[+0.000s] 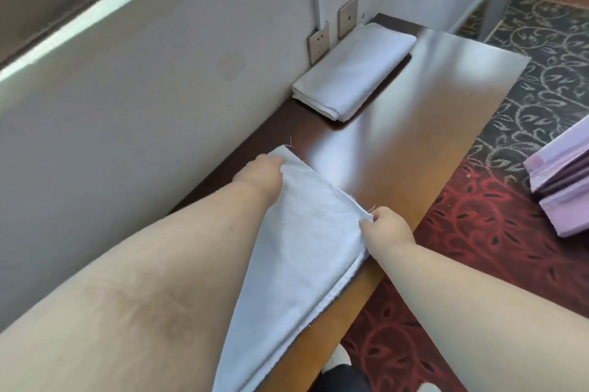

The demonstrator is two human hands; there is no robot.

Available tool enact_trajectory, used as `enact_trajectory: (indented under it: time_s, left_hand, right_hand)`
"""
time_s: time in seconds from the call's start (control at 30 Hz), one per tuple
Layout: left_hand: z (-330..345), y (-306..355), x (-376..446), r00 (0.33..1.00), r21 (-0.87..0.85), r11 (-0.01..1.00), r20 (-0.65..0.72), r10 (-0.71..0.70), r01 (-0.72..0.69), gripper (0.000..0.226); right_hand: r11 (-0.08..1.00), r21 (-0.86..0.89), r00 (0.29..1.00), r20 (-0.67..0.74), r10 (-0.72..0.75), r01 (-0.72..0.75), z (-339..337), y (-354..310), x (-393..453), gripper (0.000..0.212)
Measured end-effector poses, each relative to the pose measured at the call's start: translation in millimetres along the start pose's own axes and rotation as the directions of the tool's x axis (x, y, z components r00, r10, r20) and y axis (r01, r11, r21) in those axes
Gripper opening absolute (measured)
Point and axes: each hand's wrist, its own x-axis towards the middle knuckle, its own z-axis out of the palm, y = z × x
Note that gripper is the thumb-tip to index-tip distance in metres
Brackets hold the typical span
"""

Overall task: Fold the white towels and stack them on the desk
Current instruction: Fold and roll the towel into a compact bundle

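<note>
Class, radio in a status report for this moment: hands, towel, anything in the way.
Left hand and right hand each pinching a far corner of the towel, part-folded on the desk. Folded stack by the wall. Desk between them bare.

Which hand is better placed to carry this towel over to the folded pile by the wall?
Probably the left hand: it holds the towel corner nearer the folded pile. The right hand pinches the desk-edge corner.

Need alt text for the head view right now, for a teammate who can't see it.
Both hands, left hand and right hand, pinch the far corners of a white towel lying on the brown desk. A folded towel sits further along by the wall sockets.
</note>
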Motion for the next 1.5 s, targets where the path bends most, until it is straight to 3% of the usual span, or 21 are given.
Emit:
enact_trajectory:
  time_s: [0.1, 0.17, 0.27, 0.4, 0.47, 0.6, 0.7, 0.8, 0.83, 1.03, 1.17, 1.27, 1.37, 1.43, 1.5]
  left_hand:
    - [-20.9, 2.6, 43.7, 0.998, 0.127, 0.991, -0.035, 0.05, -0.045, 0.07]
    - [-28.9, 3.8, 68.3, 0.996, 0.188, 0.978, 0.021, 0.09, -0.093, 0.073]
    - [-36.8, -0.7, 93.0, 0.984, 0.311, 0.938, 0.139, 0.114, -0.153, 0.051]
    - [-37.7, -15.0, 107.7, 0.997, 0.323, 0.946, 0.071, 0.012, -0.034, 0.035]
    - [-32.4, -19.7, 112.7, 0.999, 0.311, 0.95, 0.051, 0.009, -0.025, 0.037]
    - [-20.6, -19.5, 121.4, 0.999, 0.317, 0.948, -0.012, 0.03, -0.025, 0.042]
    - [-18.4, -15.6, 126.1, 0.999, 0.213, 0.977, -0.033, 0.04, -0.032, 0.041]
    - [-18.1, -14.4, 129.6, 1.0, -0.165, 0.986, -0.015, -0.027, 0.025, 0.059]
    - [-19.0, -15.1, 130.4, 0.999, -0.208, 0.977, -0.003, -0.037, 0.036, 0.063]
    - [-30.1, -18.9, 138.3, 0.995, -0.161, 0.984, 0.071, -0.066, 0.076, 0.056]
    - [-27.7, -15.4, 139.5, 0.993, -0.122, 0.986, 0.033, -0.114, 0.117, 0.052]
    - [-17.7, -9.3, 138.7, 0.994, -0.13, 0.985, 0.017, -0.111, 0.112, 0.047]
    - [-7.9, -7.1, 135.3, 0.989, -0.188, 0.972, -0.02, -0.146, 0.14, 0.047]
    - [-5.5, -8.5, 132.3, 0.989, -0.217, 0.967, -0.03, -0.145, 0.135, 0.045]
    - [-7.8, -11.5, 128.9, 0.992, -0.212, 0.971, -0.033, -0.122, 0.112, 0.039]
  right_hand:
    - [0.986, 0.139, 0.989, -0.132, -0.07, 0.089, 3.0, -3.7, 7.7, 0.01]
    - [0.973, 0.16, 0.972, -0.194, -0.131, 0.164, 3.2, -10.0, 14.1, 0.01]
    - [0.97, 0.11, 0.952, -0.243, -0.187, 0.218, -3.4, -21.4, 26.0, 0.007]
    - [0.973, -0.003, 0.924, -0.311, -0.221, 0.232, -13.8, -29.0, 26.4, 0.006]
    - [0.974, -0.051, 0.933, -0.279, -0.228, 0.222, -14.1, -27.5, 21.8, 0.01]
    - [0.995, 0.025, 0.984, -0.155, -0.092, 0.097, -13.2, -19.7, 21.8, 0.01]
    - [0.999, 0.032, 0.997, -0.083, 0.002, 0.0, -14.3, -19.6, 27.8, 0.007]
    - [0.998, 0.036, 0.998, -0.032, 0.055, -0.054, -15.4, -21.5, 31.4, 0.009]
    - [0.996, 0.069, 0.998, -0.024, 0.064, -0.062, -15.8, -22.0, 31.3, 0.01]
    - [0.97, 0.229, 0.995, -0.047, 0.088, -0.075, -10.7, -34.2, 27.8, 0.008]
    - [0.992, 0.102, 0.995, -0.053, 0.084, -0.078, -9.6, -37.9, 27.6, 0.015]
    - [0.987, -0.136, 0.995, -0.072, 0.071, -0.08, -9.0, -26.0, 24.5, 0.016]
    - [0.983, -0.182, 0.992, -0.13, 0.003, -0.026, -5.2, -22.1, 22.2, 0.029]
    - [0.988, -0.155, 0.999, -0.052, -0.002, -0.006, -5.4, -26.2, 24.0, 0.04]
    - [0.985, -0.168, 0.998, 0.049, 0.042, -0.033, -8.9, -30.7, 28.3, 0.031]
